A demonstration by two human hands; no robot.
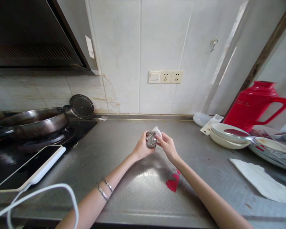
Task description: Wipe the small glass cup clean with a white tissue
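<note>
My left hand [142, 148] is closed around a small, shiny, brownish glass-like container [151, 140], held a little above the steel counter [124, 178]. Its exact kind is hard to make out. In the fingers of my right hand [168, 146] is a crumpled white tissue [156, 131], pinched against the upper right edge of the container. Below my right wrist, a torn piece of red paper [173, 183] lies on the counter.
On the left, a steel pan [38, 122] sits on the black stove, with a phone [30, 167] and white cable in front. A red thermos [255, 105], stacked white bowls [228, 140] and a flat white tissue [262, 181] are on the right.
</note>
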